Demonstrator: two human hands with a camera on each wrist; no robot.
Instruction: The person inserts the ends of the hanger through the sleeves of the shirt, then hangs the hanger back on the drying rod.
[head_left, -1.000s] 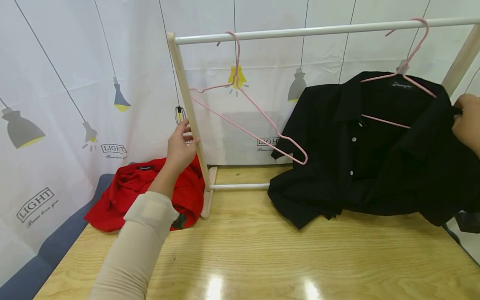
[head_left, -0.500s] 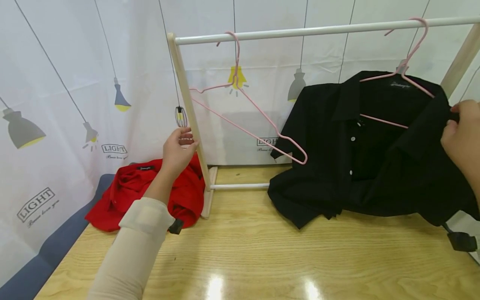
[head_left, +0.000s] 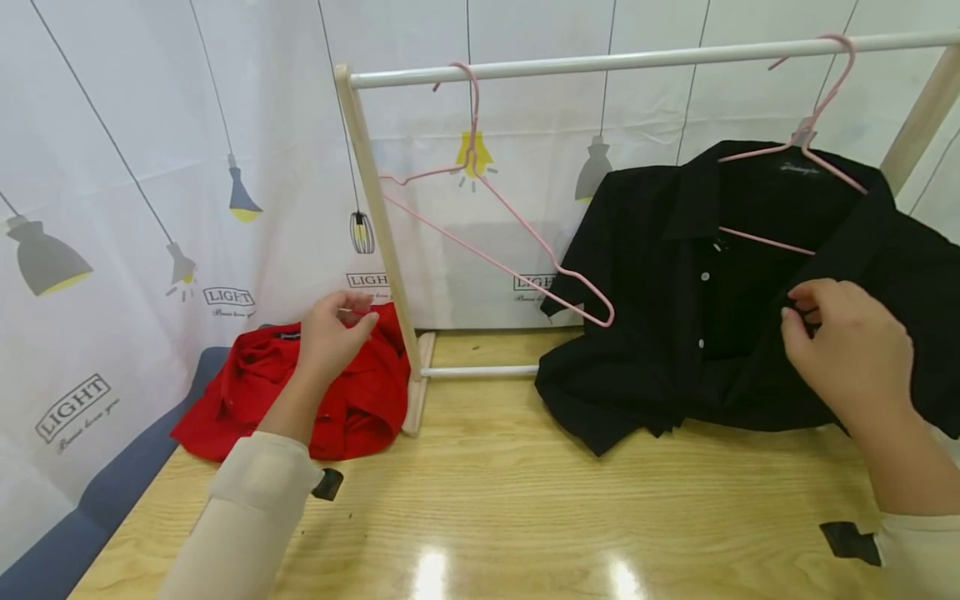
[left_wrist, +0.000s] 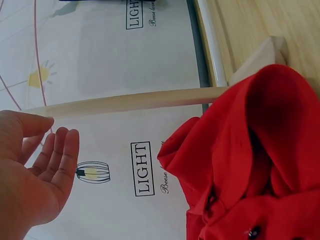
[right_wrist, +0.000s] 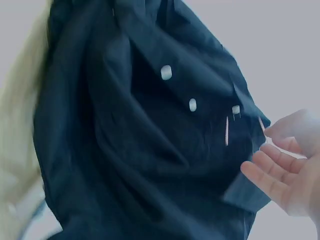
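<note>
A black short-sleeved shirt (head_left: 652, 275) hangs on a pink hanger (head_left: 828, 100) at the right of the rack, its front parted around white buttons. My right hand (head_left: 855, 354) is in front of the shirt's right side, fingers loosely bent and holding nothing; the right wrist view shows the fingertips (right_wrist: 255, 167) close to the cloth. Left of the rack's wooden post (head_left: 378, 200), my left hand (head_left: 330, 333) hovers over a crumpled red shirt (head_left: 240, 392), with relaxed fingers and nothing in them. Another pink hanger (head_left: 525, 221) hangs bare near that post.
The hangers hook over a white rail (head_left: 637, 60), and a lower white bar (head_left: 480, 372) joins the rack's foot. The rack stands on a wooden table (head_left: 525, 517). Behind is a white curtain (head_left: 285, 108) printed with lamps. Grey-blue fabric (head_left: 82, 500) borders the table's left edge.
My right hand has let go of the black shirt's shoulder and moved left and down across its front. My left hand has come off the rack post, moving down and left.
</note>
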